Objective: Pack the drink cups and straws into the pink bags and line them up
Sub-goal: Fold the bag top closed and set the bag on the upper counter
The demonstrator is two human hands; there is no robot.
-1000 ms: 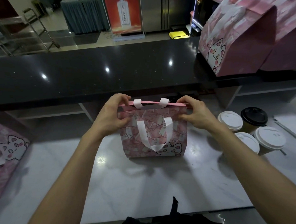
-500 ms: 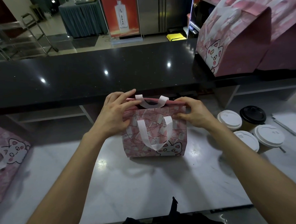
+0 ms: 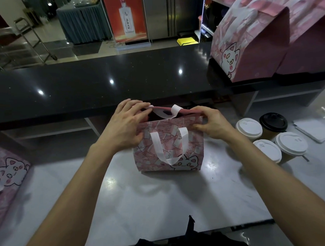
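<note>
The pink bag (image 3: 168, 146) is standing upright mid-counter, and both hands are pinching its top rim, the left hand (image 3: 125, 126) at the left corner and the right hand (image 3: 209, 123) at the right, spreading the mouth. It is looking light and thin-walled, likely creasing easily, so the rim corners seem the safest hold. Four lidded cups (image 3: 269, 135) are waiting just to its right.

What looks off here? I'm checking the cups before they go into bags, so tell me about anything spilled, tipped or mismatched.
Nothing is spilled or tipped. The four cups stand upright, lids on, right of the pink bag. One oddity: the far cup has a black lid, while the other three have white lids. Both hands, left and right, hold the bag's top edges.
</note>
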